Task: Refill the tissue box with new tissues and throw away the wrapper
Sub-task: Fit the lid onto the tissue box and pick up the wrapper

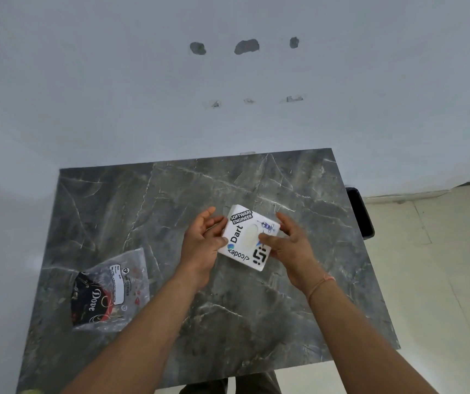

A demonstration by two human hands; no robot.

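Note:
A white square tissue box (242, 237) covered in stickers, with an oval opening on top, sits on the grey marble table (171, 209) right of centre. My left hand (202, 243) touches its left side with fingers spread. My right hand (288, 245) grips the box's right side, thumb lying on the top near the opening. A clear plastic tissue pack (108, 291) with black and red "Dove" printing lies flat at the table's left, apart from both hands.
A black bin (360, 211) stands on the floor just beyond the table's right edge. A pale wall with patched holes rises behind the table. Beige floor tiles show at the right.

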